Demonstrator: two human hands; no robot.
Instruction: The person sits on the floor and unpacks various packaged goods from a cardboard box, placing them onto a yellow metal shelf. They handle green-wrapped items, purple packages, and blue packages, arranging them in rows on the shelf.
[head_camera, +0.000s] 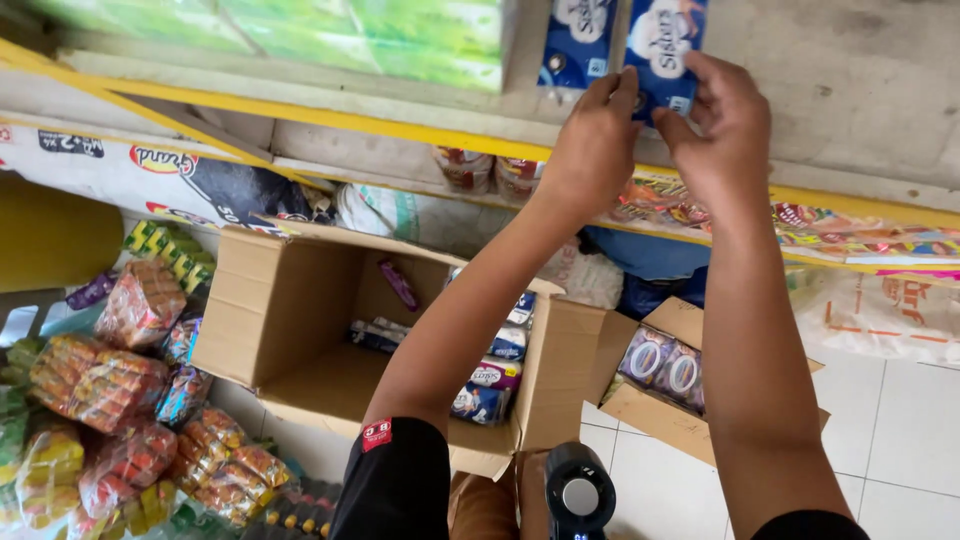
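Both my hands reach up to a shelf with a yellow edge (330, 122). My left hand (592, 142) and my right hand (722, 128) together grip a blue soft pack (662, 45) and hold it upright on the shelf. Another blue pack (577, 40) stands just left of it. Below my arms an open cardboard box (290, 300) sits on the floor with a few more blue packs (490, 385) lying at its right side.
Green packages (300, 30) fill the shelf's left part. Bagged snacks in clear wrap (110, 390) pile up at the lower left. A smaller open carton (665, 385) with dark packs sits on the white tiled floor at right. Printed sacks (200, 180) lie under the shelf.
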